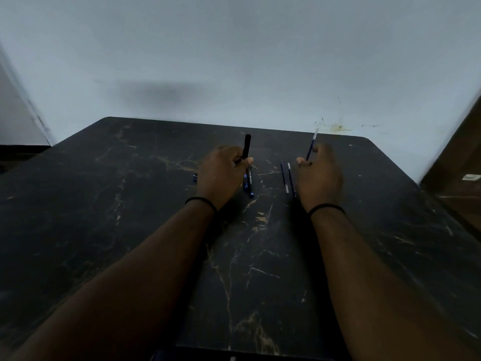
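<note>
Our left hand (221, 173) curls round one black pen barrel (247, 144), held upright above the bench (104, 204). Our right hand (318, 175) pinches one blue refill (311, 148). Two more refills (287, 178) lie between our hands, and one small blue cap (195, 177) lies left.

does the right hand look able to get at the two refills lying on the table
Probably yes: the loose refills lie right beside the right hand with nothing between, though it already pinches another refill.
</note>
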`<act>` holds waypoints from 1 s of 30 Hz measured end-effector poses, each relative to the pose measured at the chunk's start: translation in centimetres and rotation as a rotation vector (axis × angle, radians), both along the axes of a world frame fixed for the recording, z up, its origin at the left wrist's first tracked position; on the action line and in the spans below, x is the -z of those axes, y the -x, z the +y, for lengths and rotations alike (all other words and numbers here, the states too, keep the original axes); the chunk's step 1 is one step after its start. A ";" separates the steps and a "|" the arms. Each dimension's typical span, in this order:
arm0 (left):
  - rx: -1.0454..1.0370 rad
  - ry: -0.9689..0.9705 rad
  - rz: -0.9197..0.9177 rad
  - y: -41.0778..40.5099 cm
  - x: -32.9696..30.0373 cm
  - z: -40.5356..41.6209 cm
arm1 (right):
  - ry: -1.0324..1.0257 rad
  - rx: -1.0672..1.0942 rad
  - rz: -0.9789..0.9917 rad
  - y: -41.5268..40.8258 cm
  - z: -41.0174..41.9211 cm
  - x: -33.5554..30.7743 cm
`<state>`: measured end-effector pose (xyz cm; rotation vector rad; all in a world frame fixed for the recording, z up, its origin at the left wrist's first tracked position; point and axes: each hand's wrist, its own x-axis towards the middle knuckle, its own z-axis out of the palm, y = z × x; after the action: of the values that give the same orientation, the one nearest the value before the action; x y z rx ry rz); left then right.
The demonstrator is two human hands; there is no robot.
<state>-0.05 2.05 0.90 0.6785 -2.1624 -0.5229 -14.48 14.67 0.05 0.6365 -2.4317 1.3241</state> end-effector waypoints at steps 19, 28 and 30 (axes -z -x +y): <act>0.016 -0.035 -0.008 0.0 0.0 0.0 | -0.346 -0.107 -0.149 -0.1 0.6 0.1; 0.023 -0.039 -0.007 -0.1 -0.1 0.2 | -0.279 -0.054 -0.112 -0.6 0.8 -0.2; 0.023 -0.040 -0.009 -0.1 -0.1 0.1 | -0.256 -0.040 -0.062 -0.8 0.8 -0.6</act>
<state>0.02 2.18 0.96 0.6804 -2.1755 -0.5778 -13.69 15.47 0.60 0.7195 -2.6784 1.0692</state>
